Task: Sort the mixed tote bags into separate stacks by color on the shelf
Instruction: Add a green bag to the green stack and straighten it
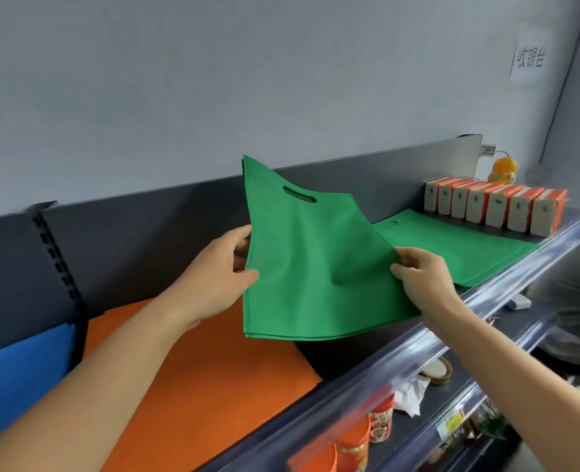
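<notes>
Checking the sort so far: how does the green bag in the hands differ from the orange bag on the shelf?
The green bag is held up and tilted, the left hand and right hand pinching its side edges; the orange bag lies flat on the shelf. The green bag shows its handle slot; the orange bag's is not in view. Both are flat, plain-coloured totes.

Bare left forearm [111, 369] and bare right forearm [520, 379] — unsleeved from the near edge to the wrists; left grip [213, 277] and right grip [424, 277] likewise bare.
</notes>
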A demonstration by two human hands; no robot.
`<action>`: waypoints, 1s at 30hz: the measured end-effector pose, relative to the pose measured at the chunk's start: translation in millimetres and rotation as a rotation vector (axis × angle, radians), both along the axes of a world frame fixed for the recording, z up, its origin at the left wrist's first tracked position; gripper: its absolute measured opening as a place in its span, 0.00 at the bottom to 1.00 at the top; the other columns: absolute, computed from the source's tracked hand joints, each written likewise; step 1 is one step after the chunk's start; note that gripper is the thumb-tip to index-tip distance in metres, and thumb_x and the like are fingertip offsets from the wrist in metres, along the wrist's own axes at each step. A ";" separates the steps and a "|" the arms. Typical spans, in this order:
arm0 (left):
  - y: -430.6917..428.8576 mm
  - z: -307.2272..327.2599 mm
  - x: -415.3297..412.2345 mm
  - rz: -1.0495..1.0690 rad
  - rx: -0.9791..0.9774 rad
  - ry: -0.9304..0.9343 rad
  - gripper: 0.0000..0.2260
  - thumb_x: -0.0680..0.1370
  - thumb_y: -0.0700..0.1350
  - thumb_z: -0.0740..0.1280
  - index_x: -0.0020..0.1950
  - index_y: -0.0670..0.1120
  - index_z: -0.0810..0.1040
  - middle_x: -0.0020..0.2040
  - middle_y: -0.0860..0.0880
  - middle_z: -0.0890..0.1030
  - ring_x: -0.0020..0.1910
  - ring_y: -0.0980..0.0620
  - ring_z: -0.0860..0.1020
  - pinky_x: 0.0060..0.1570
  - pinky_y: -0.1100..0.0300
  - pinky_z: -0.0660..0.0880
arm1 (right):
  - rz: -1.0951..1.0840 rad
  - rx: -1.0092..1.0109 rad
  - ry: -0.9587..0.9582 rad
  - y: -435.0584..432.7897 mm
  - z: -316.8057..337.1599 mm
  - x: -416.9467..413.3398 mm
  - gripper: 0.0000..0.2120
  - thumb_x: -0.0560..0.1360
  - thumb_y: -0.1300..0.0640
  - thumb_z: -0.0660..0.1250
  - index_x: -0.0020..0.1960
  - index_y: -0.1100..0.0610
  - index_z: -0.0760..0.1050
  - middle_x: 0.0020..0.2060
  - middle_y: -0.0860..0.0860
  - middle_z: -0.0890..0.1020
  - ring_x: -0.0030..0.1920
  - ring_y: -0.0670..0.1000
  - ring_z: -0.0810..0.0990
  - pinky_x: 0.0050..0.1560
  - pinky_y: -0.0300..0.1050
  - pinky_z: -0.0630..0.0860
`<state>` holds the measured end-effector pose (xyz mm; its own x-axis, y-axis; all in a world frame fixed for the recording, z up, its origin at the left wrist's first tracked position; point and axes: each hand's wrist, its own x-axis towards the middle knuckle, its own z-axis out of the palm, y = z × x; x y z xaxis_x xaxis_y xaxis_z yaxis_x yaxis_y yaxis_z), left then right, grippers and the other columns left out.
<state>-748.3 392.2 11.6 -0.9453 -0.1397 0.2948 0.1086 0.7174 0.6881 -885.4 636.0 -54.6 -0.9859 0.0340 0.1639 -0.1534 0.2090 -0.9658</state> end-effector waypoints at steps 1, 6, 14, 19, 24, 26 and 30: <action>11.6 0.3 -9.8 0.009 -0.005 0.012 0.29 0.76 0.36 0.66 0.72 0.57 0.64 0.59 0.59 0.76 0.54 0.59 0.77 0.56 0.56 0.76 | 0.002 -0.003 0.001 11.6 0.0 -14.8 0.15 0.76 0.67 0.63 0.61 0.58 0.77 0.53 0.52 0.82 0.50 0.55 0.81 0.54 0.54 0.79; 82.1 -3.8 -67.6 0.068 0.025 0.037 0.29 0.74 0.36 0.68 0.71 0.56 0.66 0.57 0.58 0.77 0.49 0.61 0.78 0.49 0.64 0.76 | 0.018 0.132 0.088 79.9 15.5 -86.1 0.14 0.75 0.65 0.65 0.60 0.57 0.78 0.51 0.52 0.82 0.49 0.54 0.80 0.55 0.53 0.78; 193.0 -31.2 -165.4 0.140 0.140 -0.078 0.25 0.73 0.35 0.69 0.64 0.55 0.67 0.54 0.60 0.74 0.51 0.58 0.76 0.56 0.55 0.76 | -0.020 0.481 0.206 174.5 38.8 -196.4 0.15 0.74 0.62 0.67 0.61 0.58 0.77 0.55 0.55 0.81 0.54 0.56 0.78 0.58 0.51 0.75; 231.8 -47.6 -211.4 0.164 0.153 -0.154 0.21 0.72 0.36 0.70 0.61 0.51 0.70 0.54 0.56 0.76 0.48 0.55 0.79 0.53 0.55 0.78 | -0.057 0.560 0.194 207.7 29.4 -240.1 0.14 0.75 0.62 0.66 0.60 0.58 0.78 0.56 0.57 0.81 0.54 0.58 0.78 0.56 0.51 0.75; 249.4 -63.2 -235.0 0.212 0.023 -0.326 0.29 0.73 0.43 0.71 0.72 0.44 0.65 0.66 0.48 0.71 0.57 0.51 0.76 0.59 0.56 0.73 | -0.059 0.659 0.171 221.9 9.2 -265.0 0.15 0.75 0.63 0.65 0.61 0.58 0.77 0.57 0.57 0.81 0.54 0.60 0.78 0.54 0.52 0.76; 253.2 -69.0 -236.7 0.216 -0.092 -0.440 0.31 0.74 0.48 0.70 0.73 0.43 0.63 0.69 0.46 0.69 0.64 0.49 0.71 0.64 0.55 0.69 | -0.037 0.749 0.144 222.4 2.0 -269.2 0.17 0.74 0.63 0.65 0.63 0.57 0.76 0.57 0.57 0.80 0.53 0.60 0.78 0.52 0.52 0.77; 256.3 -69.9 -238.0 0.191 -0.184 -0.480 0.27 0.76 0.52 0.67 0.72 0.45 0.67 0.70 0.46 0.69 0.66 0.49 0.70 0.67 0.53 0.66 | 0.022 0.870 0.163 213.6 -1.7 -270.8 0.19 0.73 0.63 0.65 0.64 0.56 0.75 0.59 0.57 0.78 0.55 0.60 0.77 0.52 0.54 0.77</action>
<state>-986.3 648.5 -58.2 -0.9426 -0.3086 -0.1279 -0.3306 0.8067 0.4899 -1156.2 849.6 -56.3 -0.9471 -0.1869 0.2610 -0.2877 0.8550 -0.4315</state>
